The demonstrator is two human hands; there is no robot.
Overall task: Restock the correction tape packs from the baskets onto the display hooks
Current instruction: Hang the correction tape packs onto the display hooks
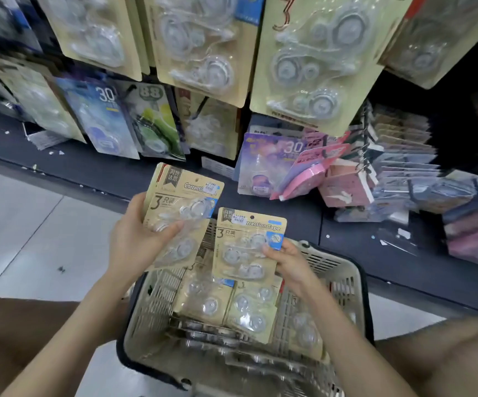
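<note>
**Two packs lifted, none of them hung yet**

The basket (355, 282) sits between my legs in front of the display. My left hand (134, 242) grips the left pack (183, 202), thumb across its blister and fingers behind; a second card seems to fan out beneath it, though I cannot tell for sure. My right hand (289, 265) pinches the right pack (246, 245) at its right edge and holds it upright just above the basket rim. The hands are apart, each clamped on its own card; the packs are close together, and I cannot tell whether their edges touch. Both cards have their punched holes uppermost, so I judge these are the next to go up.

Above me the hung packs (309, 61), the same beige three-piece kind, already fill several places on the wall; whether any hook has room left is hidden behind the cards. In the basket the loose packs (232, 308) lie across the bottom, several at least, with more clear blisters toward the near end. I judge the job to be somewhere in the middle: part of the wall is stocked; the ones in hand are lifted but not hung; the larger share waits in the basket.
</note>
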